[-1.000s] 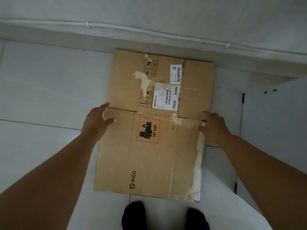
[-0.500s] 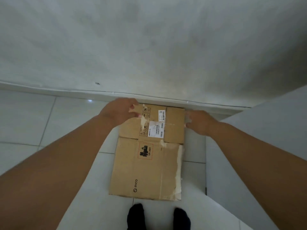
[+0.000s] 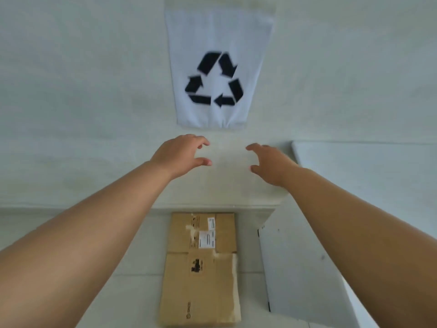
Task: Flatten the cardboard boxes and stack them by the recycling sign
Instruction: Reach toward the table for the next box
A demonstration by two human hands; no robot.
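A flattened brown cardboard box (image 3: 201, 268) with white labels and torn tape lies flat on the tiled floor, its far edge against the wall base. Directly above it on the wall hangs the white recycling sign (image 3: 217, 67) with a black three-arrow symbol. My left hand (image 3: 182, 153) and my right hand (image 3: 272, 163) are raised in front of the wall, between the sign and the box. Both hands are empty with fingers curled apart, well clear of the cardboard.
A white cabinet or door panel (image 3: 307, 268) stands on the right, close beside the box, with a white ledge (image 3: 354, 150) above it. Pale floor tiles (image 3: 132, 292) stretch to the left of the box.
Both hands have let go of the flattened box and risen away from it. The view has tilted up, bringing the recycling sign into sight.
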